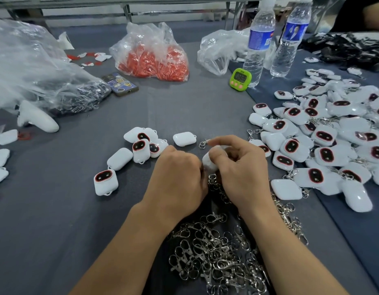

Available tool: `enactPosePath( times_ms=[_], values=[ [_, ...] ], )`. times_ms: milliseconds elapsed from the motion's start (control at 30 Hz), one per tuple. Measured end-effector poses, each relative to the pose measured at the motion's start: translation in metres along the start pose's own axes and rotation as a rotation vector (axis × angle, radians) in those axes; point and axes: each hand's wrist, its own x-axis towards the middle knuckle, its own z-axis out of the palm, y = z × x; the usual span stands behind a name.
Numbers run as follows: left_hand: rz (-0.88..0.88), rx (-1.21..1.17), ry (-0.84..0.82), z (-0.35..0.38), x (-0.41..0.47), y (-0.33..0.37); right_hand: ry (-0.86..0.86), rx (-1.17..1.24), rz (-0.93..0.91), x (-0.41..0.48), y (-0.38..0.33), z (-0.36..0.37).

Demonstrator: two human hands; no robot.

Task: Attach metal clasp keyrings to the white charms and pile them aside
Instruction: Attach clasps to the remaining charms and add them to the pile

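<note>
The right hand (pixel 241 167) pinched the charm (pixel 209 161) in its fingers just beyond the keyring heap (pixel 216 252). The left hand (pixel 178 177) fingers curled against it, grip hidden. Holding the charm steady during hooking was advisable.

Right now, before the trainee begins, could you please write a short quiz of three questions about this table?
1. True or false: the pile of silver metal clasp keyrings lies nearer to the person than the left hand and the right hand.
2. The small green digital timer stands closest to: A) a clear plastic water bottle; B) a dark phone; C) a white handheld controller.
3. On which side of the hands lies the large heap of white plastic charms that already carry keyrings?

Key: 1 true; 2 A; 3 the right side.
</note>
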Motion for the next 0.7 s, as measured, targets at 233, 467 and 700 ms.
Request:
enactPosePath(
  times_ms=[233,467,700],
  values=[
    [-0.344,-0.605,0.028,0.005,0.000,-0.003,-0.027,0.326,0.257,0.004,-0.007,-0.002],
    [-0.313,-1.007,-0.128,0.002,0.004,0.000,-0.060,0.550,0.428,0.009,-0.011,-0.008],
    [-0.255,-0.676,-0.107,-0.001,0.001,-0.005,0.011,0.318,0.241,0.005,-0.006,-0.004]
  ],
)
